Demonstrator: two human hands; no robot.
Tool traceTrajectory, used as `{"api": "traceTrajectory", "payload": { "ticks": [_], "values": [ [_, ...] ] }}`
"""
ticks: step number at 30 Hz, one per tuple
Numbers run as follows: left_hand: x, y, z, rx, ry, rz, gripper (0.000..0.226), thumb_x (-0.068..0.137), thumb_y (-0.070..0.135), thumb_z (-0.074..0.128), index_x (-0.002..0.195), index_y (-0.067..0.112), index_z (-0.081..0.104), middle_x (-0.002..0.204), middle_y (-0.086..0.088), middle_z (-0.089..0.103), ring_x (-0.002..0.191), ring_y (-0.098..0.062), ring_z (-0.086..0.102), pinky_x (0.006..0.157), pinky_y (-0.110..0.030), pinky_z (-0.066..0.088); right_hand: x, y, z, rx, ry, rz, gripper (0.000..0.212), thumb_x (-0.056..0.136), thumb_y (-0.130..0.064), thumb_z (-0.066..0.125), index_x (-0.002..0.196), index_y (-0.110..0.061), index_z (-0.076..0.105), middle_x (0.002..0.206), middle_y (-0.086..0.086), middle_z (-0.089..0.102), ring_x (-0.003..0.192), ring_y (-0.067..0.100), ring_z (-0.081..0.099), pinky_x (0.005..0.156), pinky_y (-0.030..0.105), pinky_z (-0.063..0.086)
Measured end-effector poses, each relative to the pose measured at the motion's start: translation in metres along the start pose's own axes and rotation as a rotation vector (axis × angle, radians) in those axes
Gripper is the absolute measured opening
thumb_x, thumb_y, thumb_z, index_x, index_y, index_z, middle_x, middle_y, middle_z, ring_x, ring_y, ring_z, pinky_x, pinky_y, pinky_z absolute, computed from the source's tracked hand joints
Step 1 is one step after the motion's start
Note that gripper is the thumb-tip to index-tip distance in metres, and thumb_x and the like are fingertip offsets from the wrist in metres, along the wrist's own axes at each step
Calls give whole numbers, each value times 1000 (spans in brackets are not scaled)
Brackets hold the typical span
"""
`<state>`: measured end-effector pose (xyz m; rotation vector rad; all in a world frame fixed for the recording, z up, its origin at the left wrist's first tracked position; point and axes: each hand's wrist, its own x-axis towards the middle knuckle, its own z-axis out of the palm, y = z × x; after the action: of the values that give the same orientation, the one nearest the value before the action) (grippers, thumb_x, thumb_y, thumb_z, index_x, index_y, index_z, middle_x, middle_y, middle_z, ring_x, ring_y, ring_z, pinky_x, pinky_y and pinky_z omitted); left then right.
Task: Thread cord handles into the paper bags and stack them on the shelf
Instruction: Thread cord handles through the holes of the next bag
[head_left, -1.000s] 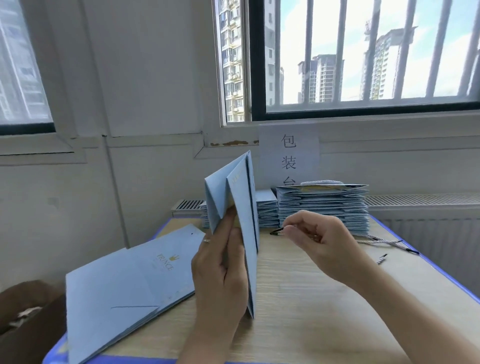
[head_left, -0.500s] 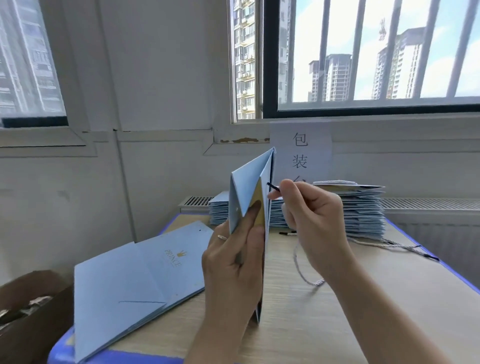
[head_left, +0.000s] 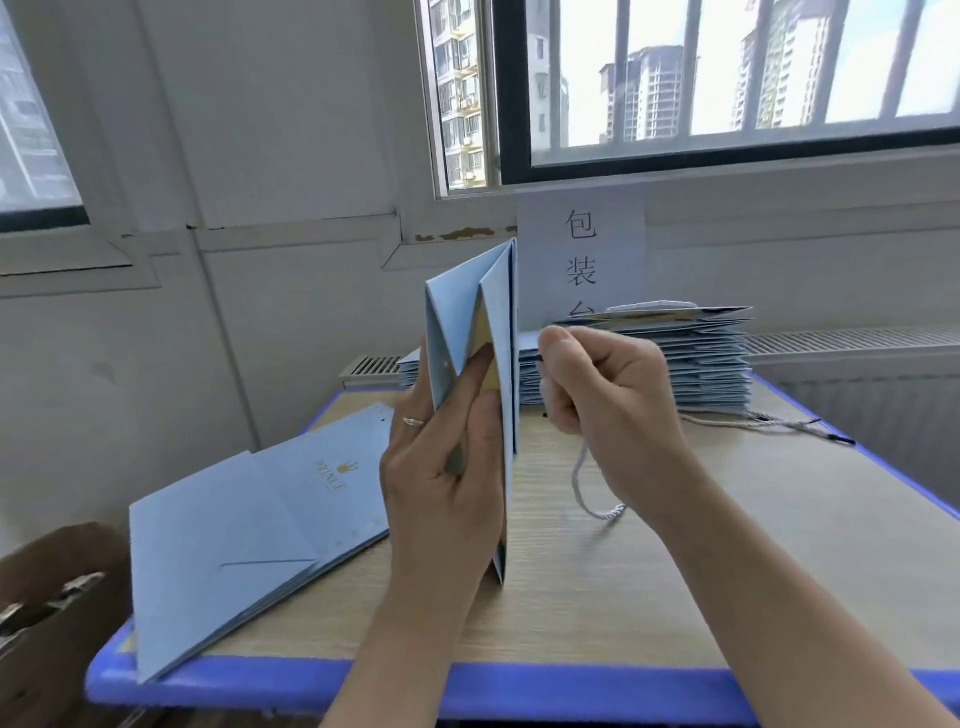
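Note:
A folded light-blue paper bag (head_left: 470, 317) stands on edge on the wooden table (head_left: 675, 571), gold lining showing in its gusset. My left hand (head_left: 441, 467) grips it, fingers tucked into the folds. My right hand (head_left: 602, 389) pinches the tip of a white cord (head_left: 582, 488) right against the bag's right side near the top. The cord hangs in a loop below that hand.
A flat stack of blue bags (head_left: 249, 530) lies at the table's left front. A tall pile of folded bags (head_left: 691, 358) sits at the back under a paper sign (head_left: 582, 254). Loose cords (head_left: 769, 423) lie at the right. A brown box (head_left: 47, 613) stands left of the table.
My right hand rose from the table with the cord and brought its tip against the upper side of the bag. The bag stays upright in my left hand.

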<state>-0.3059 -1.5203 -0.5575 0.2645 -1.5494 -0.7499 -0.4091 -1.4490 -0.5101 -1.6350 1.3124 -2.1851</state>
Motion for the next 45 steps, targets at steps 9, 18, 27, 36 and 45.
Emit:
{"api": "traceTrajectory", "payload": {
  "ticks": [9,18,27,36,45],
  "values": [
    [-2,5,-1,-47,-14,-19,33,94,40,49,125,40,61,128,4,62,117,6,54,84,-5,44,-2,0,6,-24,-17,49,48,101,-7,51,58,4,32,59,24,21,50,22,18,44,21,22],
    [-1,8,1,-43,8,-3,31,92,40,52,122,44,61,126,2,65,112,-4,61,83,-8,47,-3,5,9,28,-42,14,48,101,-8,52,59,5,33,57,20,22,49,18,21,44,21,24],
    [1,13,7,-47,136,-3,22,90,33,58,109,32,70,113,-4,72,100,-13,69,76,-11,51,-3,13,12,50,-108,7,39,93,-37,57,56,-28,52,53,-2,32,45,10,28,44,19,27],
    [3,13,3,-5,165,-8,22,94,17,65,109,32,71,105,20,71,94,2,67,74,-11,50,-6,17,-9,-312,-368,-33,28,90,-34,66,67,-25,54,59,-14,42,56,6,36,58,22,31],
    [8,1,3,251,163,241,31,90,17,52,101,3,77,100,2,67,79,-20,66,70,-10,44,-2,24,-43,-867,-451,20,24,86,-29,57,66,-23,46,61,-8,49,63,13,45,60,31,39]
  ]
}}
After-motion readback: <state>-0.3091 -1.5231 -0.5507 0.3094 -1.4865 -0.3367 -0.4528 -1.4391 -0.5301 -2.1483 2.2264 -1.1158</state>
